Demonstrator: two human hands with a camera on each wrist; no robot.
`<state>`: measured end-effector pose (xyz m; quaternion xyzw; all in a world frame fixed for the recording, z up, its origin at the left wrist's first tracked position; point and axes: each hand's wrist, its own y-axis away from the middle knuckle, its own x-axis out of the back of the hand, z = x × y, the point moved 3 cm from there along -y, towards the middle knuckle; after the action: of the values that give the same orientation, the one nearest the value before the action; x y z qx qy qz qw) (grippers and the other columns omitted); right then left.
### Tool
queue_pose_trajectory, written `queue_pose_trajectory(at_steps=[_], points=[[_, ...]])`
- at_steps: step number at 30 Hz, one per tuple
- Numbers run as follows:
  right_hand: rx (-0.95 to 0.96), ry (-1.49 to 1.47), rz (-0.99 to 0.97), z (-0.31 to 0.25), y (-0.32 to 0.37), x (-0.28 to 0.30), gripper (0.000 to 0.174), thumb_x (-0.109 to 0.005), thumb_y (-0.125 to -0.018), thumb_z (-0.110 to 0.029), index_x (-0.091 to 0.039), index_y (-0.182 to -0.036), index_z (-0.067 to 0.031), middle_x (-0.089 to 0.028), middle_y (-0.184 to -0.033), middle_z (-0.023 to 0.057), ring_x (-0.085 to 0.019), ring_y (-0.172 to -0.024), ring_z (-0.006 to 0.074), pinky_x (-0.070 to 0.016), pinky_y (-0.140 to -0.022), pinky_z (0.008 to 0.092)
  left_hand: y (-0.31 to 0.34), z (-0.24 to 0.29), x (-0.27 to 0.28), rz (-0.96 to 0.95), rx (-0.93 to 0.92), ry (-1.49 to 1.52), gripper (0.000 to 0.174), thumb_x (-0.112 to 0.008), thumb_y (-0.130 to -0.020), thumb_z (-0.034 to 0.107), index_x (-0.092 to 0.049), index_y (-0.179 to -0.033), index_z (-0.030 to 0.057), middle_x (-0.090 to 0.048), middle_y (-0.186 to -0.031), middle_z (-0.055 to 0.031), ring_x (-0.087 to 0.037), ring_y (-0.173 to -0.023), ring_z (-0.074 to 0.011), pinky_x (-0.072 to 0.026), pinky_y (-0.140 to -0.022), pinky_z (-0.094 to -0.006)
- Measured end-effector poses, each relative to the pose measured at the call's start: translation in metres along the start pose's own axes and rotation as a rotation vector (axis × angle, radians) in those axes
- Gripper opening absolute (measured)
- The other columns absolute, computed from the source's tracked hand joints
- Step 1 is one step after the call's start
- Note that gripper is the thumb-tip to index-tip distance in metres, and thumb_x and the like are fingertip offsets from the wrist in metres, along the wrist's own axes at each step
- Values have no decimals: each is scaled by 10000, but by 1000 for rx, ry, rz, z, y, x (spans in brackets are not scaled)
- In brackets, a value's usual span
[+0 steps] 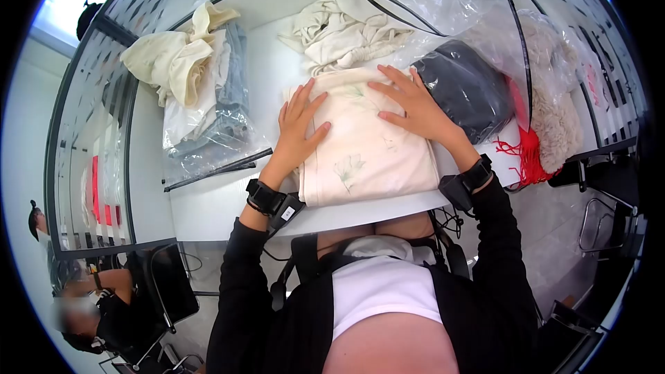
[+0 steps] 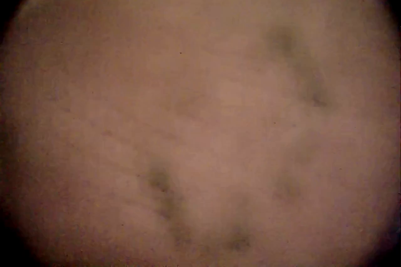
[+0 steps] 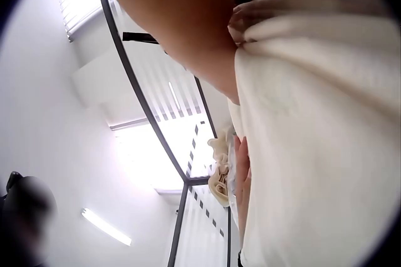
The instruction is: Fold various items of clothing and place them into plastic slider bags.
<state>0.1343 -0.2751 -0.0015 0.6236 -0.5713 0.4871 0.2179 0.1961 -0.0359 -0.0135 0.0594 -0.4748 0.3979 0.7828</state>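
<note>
A folded cream cloth (image 1: 374,173) with a faint green leaf print lies at the front of the white table (image 1: 208,211). My left hand (image 1: 298,128) rests along its left side, fingers spread and fairly straight. On the upper right part, my right hand (image 1: 419,112) lies with spread fingers, its thumb pointing inward. In the right wrist view the cloth (image 3: 313,135) fills the right side, with soft folds near the hand. The left wrist view is blurred, showing only pale fabric (image 2: 207,104) with dark greenish marks.
Behind the cloth sits a crumpled cream garment (image 1: 346,31). Bagged folded clothes (image 1: 232,90) stand at the left under a cream fabric item (image 1: 170,62). To the right lie a dark bagged item (image 1: 467,90), a red fringe (image 1: 530,156) and a fluffy beige piece (image 1: 557,128). Framed panels border the table.
</note>
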Motion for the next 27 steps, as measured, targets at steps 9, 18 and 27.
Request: queue_pose_trajectory(at_steps=[9, 18, 27], points=[[60, -124, 260, -23, -3, 29, 152, -632, -772, -138, -535, -869, -75, -568, -853, 51, -550, -612, 225, -439, -716, 341, 0, 1, 2, -20, 17, 3, 521, -596, -818, 214, -442, -1314, 170, -209, -1481, -62, -154, -1374, -284, -108, -1076, -490], [600, -29, 523, -130, 2, 113, 166, -670, -662, -46, -513, -703, -85, -515, -606, 27, -442, -421, 153, -361, -433, 260, -3, 11, 6, -29, 43, 14, 506, -600, -792, 162, -475, -1282, 142, -242, -1465, -98, -187, -1357, -319, -150, -1078, -449], [687, -50, 638, -137, -3, 120, 172, -692, -663, -44, -536, -732, -71, -525, -617, 29, -471, -451, 151, -377, -447, 253, -8, 9, 6, -53, 62, 25, 497, -586, -770, 110, -497, -1260, 120, -276, -1446, -114, -212, -1342, -336, -168, -1084, -423]])
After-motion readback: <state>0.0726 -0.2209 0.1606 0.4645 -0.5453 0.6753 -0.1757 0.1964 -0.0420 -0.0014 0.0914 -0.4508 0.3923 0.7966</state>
